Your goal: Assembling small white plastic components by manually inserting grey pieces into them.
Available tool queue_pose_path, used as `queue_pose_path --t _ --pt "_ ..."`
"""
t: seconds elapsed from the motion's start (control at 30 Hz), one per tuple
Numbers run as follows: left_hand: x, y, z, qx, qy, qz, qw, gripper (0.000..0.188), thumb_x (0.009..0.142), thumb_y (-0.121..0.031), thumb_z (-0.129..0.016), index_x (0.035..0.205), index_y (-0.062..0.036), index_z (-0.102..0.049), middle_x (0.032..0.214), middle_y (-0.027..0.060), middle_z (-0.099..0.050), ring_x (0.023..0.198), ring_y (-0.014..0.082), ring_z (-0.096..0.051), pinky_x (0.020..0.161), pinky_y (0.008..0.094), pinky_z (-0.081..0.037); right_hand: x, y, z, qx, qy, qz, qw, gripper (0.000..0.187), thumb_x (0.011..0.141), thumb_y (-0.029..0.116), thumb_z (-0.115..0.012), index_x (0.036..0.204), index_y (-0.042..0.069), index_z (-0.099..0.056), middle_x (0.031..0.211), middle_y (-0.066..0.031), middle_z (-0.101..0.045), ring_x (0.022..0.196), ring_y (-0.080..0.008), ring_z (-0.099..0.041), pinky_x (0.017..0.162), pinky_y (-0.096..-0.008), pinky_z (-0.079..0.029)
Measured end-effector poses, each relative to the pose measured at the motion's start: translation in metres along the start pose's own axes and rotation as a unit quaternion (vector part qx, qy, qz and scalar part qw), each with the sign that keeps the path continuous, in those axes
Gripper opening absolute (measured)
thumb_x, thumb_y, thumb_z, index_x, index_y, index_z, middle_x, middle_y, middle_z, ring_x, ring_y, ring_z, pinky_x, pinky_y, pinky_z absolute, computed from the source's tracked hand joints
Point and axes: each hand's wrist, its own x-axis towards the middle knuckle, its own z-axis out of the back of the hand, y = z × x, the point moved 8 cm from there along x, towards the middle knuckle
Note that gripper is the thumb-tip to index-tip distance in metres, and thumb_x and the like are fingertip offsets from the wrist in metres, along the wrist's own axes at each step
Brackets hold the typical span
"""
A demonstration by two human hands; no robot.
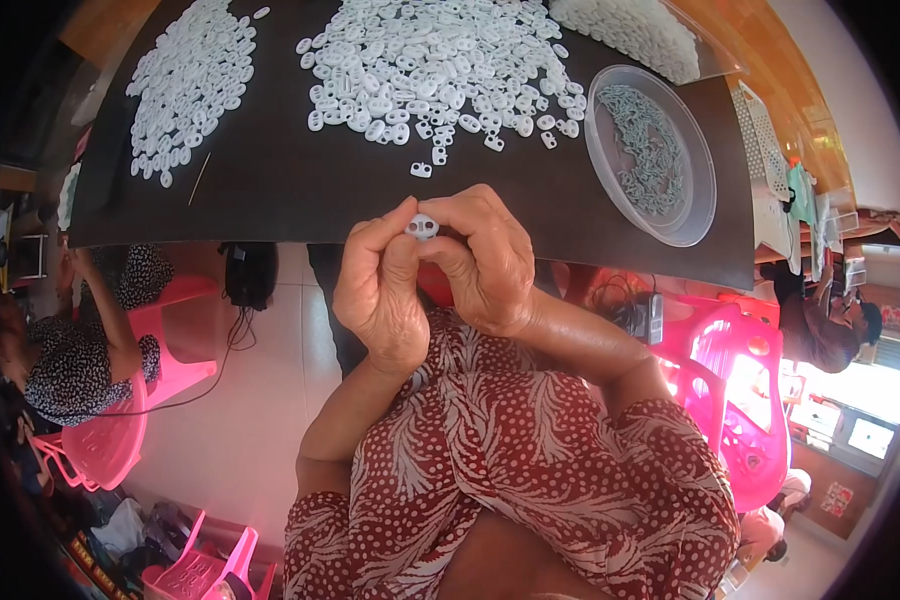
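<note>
Between both hands, just in front of the table's near edge, is a small white oval plastic piece (422, 227) with two round holes. My left hand (385, 280) pinches its left side with thumb and forefinger. On the other side, my right hand (480, 260) grips the same piece between thumb and fingers. A large heap of similar white plastic pieces (430, 65) covers the far middle of the dark table (300, 190). A few loose ones lie closest to my hands, among them a single white piece (421, 170).
Left on the table are another pile of white pieces (195, 80) and a thin stick (200, 180). At right stands a round clear tub (705, 160) holding small green parts (645, 150); behind it is a tray of whitish pieces (630, 35). Pink chairs (110, 440) and other people surround the table.
</note>
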Motion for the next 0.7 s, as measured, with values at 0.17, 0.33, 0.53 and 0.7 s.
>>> queue_pose_path --t 0.17,0.33,0.53,0.7 --pt "-0.001 -0.006 -0.003 -0.001 0.002 -0.049 0.999 0.019 0.094 -0.003 -0.051 0.110 0.0037 -0.058 0.086 0.0020 -0.052 0.076 0.0072 -0.046 0.068 0.0193 -0.040 0.000 0.002 -0.001 -0.004 -0.013 0.045 0.999 0.033 0.071 0.004 -0.072 0.099 -0.003 -0.056 0.086 -0.0112 -0.060 0.069 -0.0255 -0.056 0.060 -0.0326 -0.046" --pt "-0.002 -0.010 -0.004 0.021 0.004 -0.087 0.996 0.021 0.095 -0.011 -0.051 0.108 0.0042 -0.057 0.085 0.0027 -0.051 0.075 0.0083 -0.046 0.067 0.0204 -0.040 0.002 0.008 -0.001 0.000 -0.027 0.072 0.997 0.030 0.074 0.007 -0.070 0.098 -0.003 -0.055 0.084 -0.0111 -0.059 0.069 -0.0255 -0.056 0.059 -0.0329 -0.046" --pt "-0.003 -0.013 -0.006 0.051 -0.017 -0.116 0.992 0.024 0.095 -0.018 -0.052 0.104 0.0038 -0.058 0.079 -0.0013 -0.047 0.072 0.0064 -0.041 0.066 0.0210 -0.036 -0.001 0.007 -0.004 0.004 -0.026 0.084 0.996 0.024 0.087 0.014 -0.061 0.101 -0.004 -0.053 0.082 -0.0134 -0.057 0.066 -0.0253 -0.054 0.057 -0.0325 -0.046" --pt "-0.004 -0.009 -0.006 0.057 -0.021 -0.112 0.992 0.023 0.096 -0.017 -0.051 0.104 0.0035 -0.058 0.078 -0.0009 -0.045 0.072 0.0071 -0.040 0.065 0.0214 -0.036 -0.002 0.006 -0.006 0.000 -0.022 0.089 0.996 0.022 0.087 0.011 -0.061 0.100 -0.004 -0.053 0.081 -0.0134 -0.057 0.065 -0.0254 -0.053 0.057 -0.0327 -0.045"
